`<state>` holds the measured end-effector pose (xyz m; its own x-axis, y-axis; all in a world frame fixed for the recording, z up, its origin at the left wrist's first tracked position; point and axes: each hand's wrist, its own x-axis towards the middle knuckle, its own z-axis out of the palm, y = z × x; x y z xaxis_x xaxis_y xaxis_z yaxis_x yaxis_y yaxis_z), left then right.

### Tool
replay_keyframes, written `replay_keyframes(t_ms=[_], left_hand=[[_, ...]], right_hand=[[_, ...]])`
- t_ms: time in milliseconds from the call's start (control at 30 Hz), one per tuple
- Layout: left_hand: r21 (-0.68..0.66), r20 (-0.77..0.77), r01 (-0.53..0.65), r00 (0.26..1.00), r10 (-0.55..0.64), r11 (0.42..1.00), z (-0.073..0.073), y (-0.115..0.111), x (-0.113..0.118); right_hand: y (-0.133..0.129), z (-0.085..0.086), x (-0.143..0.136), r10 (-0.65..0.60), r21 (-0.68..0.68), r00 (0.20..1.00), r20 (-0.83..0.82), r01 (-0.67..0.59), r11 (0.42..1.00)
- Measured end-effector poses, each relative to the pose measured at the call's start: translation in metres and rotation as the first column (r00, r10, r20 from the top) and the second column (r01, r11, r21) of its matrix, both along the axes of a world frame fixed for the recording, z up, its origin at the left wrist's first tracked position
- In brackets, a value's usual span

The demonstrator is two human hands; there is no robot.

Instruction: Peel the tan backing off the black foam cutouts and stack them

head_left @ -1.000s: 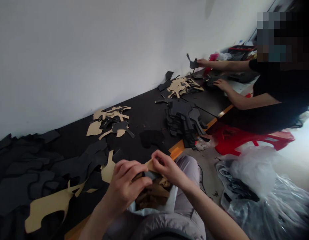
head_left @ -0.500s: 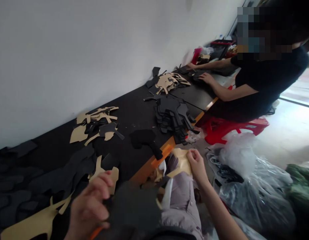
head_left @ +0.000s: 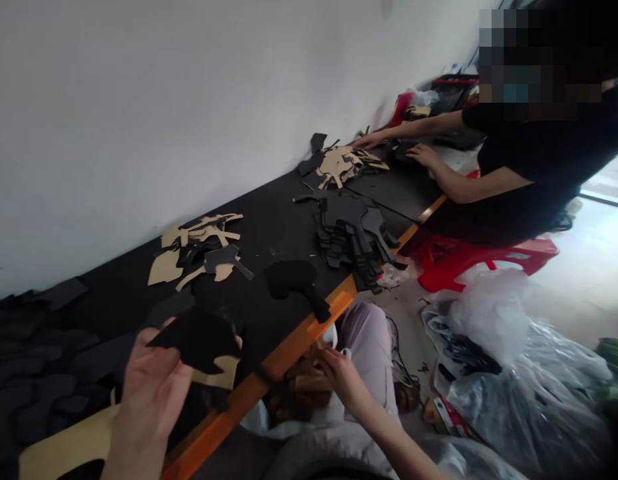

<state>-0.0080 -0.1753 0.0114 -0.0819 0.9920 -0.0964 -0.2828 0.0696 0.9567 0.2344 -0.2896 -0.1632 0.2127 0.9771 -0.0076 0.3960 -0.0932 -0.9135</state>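
Pc in L fingers, long axis dn-R.

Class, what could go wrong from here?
The dark stack juts over the orange table edge and might slide off. The lone black cutout reaches that edge too, so a knock could tip it. The black piece in the left hand nearly matches the tabletop, so it may get mislaid.

Black piece looks matt, the plastic bag glossy
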Motion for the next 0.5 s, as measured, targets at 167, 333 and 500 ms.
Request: replay_keyframes(t_ms=[167,333,500], left_hand=[[-0.131,0.327,0.166,0.938,-0.115,0.977,-0.004,-0.003,0.027],[-0.148,0.639,0.324,0.752,-0.160,0.934,0.000,-0.012,0.055],[-0.205,0.640,0.370,0.751,-0.162,0.906,0.006,-0.021,0.065]], right_hand=[[0.008,0.072,-0.011,0.086,0.228,0.996,0.031,-0.091,0.969],[0.024,0.130,-0.035,0.065,0.418,0.995,-0.073,-0.029,0.908],[0.034,0.160,-0.053,0.118,0.570,0.991,-0.062,-0.062,0.819]])
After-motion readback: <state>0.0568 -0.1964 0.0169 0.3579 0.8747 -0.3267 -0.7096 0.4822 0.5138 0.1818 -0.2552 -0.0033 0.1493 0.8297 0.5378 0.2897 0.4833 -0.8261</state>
